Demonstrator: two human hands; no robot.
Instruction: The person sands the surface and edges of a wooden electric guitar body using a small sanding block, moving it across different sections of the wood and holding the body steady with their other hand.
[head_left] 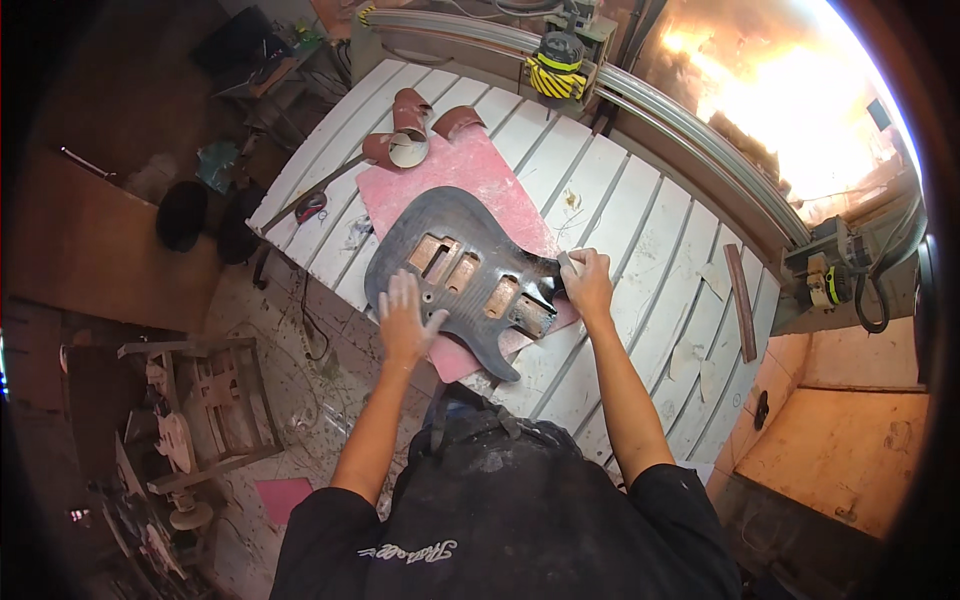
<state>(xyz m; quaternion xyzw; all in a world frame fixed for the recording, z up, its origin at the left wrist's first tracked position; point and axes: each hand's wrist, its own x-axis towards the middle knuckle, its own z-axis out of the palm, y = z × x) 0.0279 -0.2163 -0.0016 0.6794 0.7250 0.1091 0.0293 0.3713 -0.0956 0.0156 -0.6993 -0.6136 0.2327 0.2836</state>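
Note:
A dark grey electric guitar body [455, 220] with several routed cavities lies flat on a pink sheet [490, 165]. My left hand [402, 318] rests on its near left edge, fingers spread and thumb out to the side. At the neck end, on the right, my right hand [590, 282] pinches a small light grey piece [568, 264] against the edge of the body. Most of that piece is hidden by the fingers, so its kind does not show. Bare wood shows inside the cavities.
The sheet lies on a white slatted table [640, 235]. Curled reddish-brown sandpaper [410, 110] sits beyond the body. A brown strip [740, 300] lies at the right. A machine head with yellow-black stripes [556, 75] hangs on a rail at the far edge. A wooden rack [255, 400] stands at left.

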